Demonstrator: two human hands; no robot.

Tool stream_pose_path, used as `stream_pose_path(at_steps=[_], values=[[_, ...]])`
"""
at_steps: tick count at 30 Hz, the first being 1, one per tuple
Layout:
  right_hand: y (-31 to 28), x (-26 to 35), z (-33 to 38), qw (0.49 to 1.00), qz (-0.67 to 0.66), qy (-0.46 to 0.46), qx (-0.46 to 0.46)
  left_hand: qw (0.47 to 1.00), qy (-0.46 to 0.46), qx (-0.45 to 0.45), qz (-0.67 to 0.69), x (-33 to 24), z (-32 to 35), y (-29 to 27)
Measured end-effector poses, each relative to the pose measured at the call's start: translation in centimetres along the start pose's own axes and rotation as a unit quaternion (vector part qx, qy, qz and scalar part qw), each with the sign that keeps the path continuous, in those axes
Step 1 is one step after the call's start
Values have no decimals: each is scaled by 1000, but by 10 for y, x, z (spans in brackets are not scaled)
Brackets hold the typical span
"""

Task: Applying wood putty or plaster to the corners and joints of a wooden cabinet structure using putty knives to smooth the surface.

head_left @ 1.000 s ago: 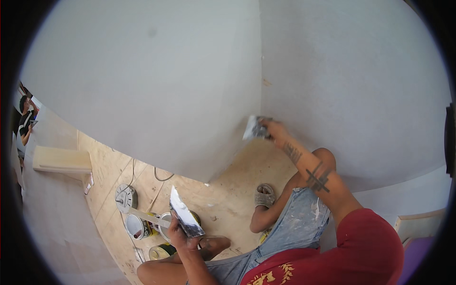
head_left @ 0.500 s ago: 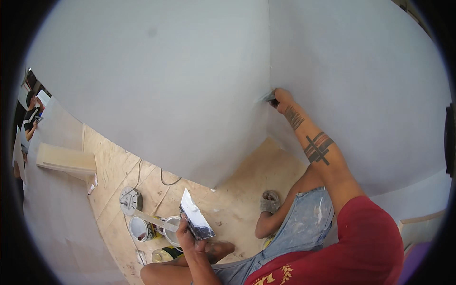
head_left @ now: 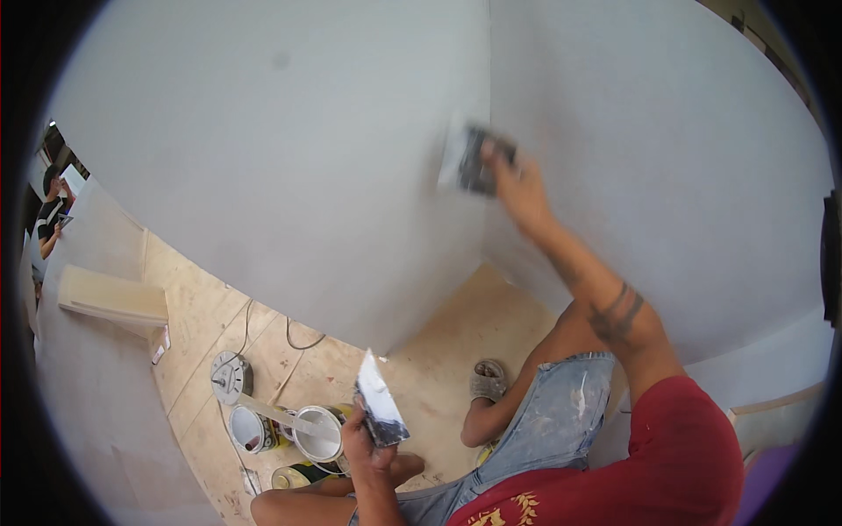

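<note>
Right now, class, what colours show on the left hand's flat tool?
The flat tool is whitish above and dark below, best seen in the head view.

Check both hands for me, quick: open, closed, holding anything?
Left hand: closed, holding a scraper.
Right hand: closed, holding another scraper at the wall; blurred, so whether its blade touches cannot be told.
</note>
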State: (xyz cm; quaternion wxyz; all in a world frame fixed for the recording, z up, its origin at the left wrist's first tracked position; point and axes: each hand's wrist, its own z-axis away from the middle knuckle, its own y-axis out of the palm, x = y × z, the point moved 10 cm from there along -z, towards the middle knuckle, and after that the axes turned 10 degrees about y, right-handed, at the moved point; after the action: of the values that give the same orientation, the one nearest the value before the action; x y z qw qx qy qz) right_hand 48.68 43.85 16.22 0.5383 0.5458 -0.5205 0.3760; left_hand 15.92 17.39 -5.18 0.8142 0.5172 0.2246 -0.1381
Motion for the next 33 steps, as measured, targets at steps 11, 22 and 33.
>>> stream_pose_path(at_steps=[11, 22, 33], values=[[87, -101, 246, 729, 426, -388, 369, 998, -4, -33, -49, 14, 12, 14], [-104, -146, -24, 930, 250, -173, -205, 992, 47, -113, -31, -8, 7, 13], [-50, -182, -31, 926, 253, -108, -259, 996, 50, -73, -13, -20, 6, -1]])
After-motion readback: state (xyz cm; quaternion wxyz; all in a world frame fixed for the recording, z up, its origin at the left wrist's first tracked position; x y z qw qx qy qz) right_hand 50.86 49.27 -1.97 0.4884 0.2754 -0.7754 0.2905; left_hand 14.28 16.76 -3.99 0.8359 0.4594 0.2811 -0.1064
